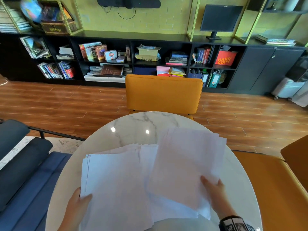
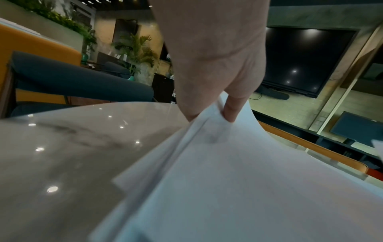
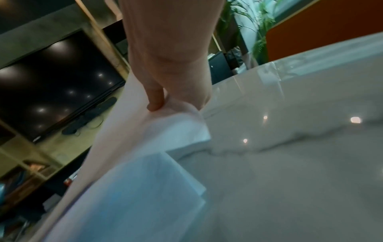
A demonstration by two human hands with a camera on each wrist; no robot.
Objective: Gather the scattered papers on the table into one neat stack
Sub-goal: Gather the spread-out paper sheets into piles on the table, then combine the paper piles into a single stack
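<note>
Hands: left (image 1: 78,203) pinches papers (image 1: 116,189), right (image 1: 215,192) pinches another sheaf (image 1: 186,164) | shelf box (image 1: 225,58) reads "HARD COPY"

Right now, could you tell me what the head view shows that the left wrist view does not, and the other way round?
Only the head view shows the right hand gripping its own bundle of papers, raised over the sheets beside it, plus the bookshelf and the orange chair behind the table.

Only the left wrist view shows, close up, the fanned edges of the left bundle under the thumb, and a large dark screen.

Both show the left hand pinching that bundle's near corner above the marble table.
</note>
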